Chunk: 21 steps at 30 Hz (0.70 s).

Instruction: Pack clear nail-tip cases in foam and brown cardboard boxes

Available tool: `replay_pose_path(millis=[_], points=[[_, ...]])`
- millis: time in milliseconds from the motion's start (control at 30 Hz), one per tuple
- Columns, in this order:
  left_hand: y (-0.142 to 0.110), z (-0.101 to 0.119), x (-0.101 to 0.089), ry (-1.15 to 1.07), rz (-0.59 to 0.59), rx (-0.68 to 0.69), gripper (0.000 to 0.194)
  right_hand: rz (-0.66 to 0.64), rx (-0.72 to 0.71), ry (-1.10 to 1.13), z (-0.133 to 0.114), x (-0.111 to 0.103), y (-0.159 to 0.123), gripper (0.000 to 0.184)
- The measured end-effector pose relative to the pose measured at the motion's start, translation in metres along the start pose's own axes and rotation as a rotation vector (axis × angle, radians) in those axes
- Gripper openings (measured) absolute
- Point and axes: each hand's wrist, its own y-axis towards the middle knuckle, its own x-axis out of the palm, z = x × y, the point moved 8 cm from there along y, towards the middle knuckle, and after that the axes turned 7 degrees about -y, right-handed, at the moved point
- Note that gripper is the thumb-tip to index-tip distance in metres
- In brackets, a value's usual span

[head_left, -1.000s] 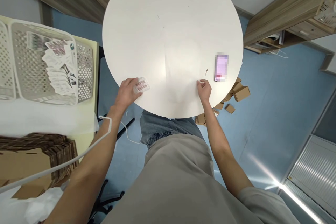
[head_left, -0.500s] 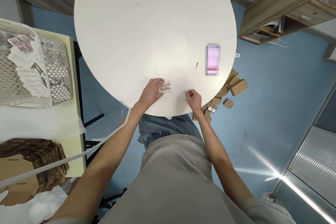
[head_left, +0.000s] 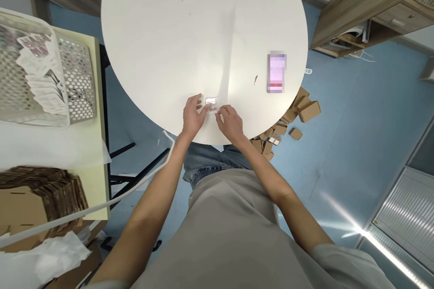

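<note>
A small clear plastic case (head_left: 211,101) with pinkish contents lies near the front edge of the round white table (head_left: 169,36). My left hand (head_left: 193,115) grips the case from the left, fingers curled on it. My right hand (head_left: 229,119) has come up against the case's right end, its fingers bent and pinching at it. The two hands nearly meet over the case, which is largely hidden by the fingers.
A phone with a pink screen (head_left: 276,72) lies on the table's right side. A white perforated basket (head_left: 47,81) of packets sits on a side table at left, flat cardboard (head_left: 37,194) below it. Small cardboard boxes (head_left: 298,113) litter the blue floor.
My left hand has slid the clear case from the table's left edge to the middle front. My right hand moved left to meet it and now touches the case.
</note>
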Motion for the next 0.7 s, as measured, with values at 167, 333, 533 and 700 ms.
replay_pose_path(millis=[167, 333, 533, 700], points=[[-0.008, -0.016, -0.002, -0.154, 0.128, -0.253, 0.042, -0.085, -0.065, -0.068, -0.022, 0.036, 0.017, 0.024], [0.002, -0.025, 0.003, -0.122, 0.14, -0.314, 0.018, -0.135, -0.068, -0.059, -0.03, 0.045, 0.017, 0.024], [0.005, -0.033, -0.001, -0.023, 0.163, -0.323, 0.006, -0.039, 0.063, 0.018, 0.0, 0.021, 0.009, 0.026], [0.0, -0.031, 0.005, 0.002, 0.179, -0.271, 0.004, 0.014, 0.31, 0.109, 0.045, 0.02, 0.014, 0.033]])
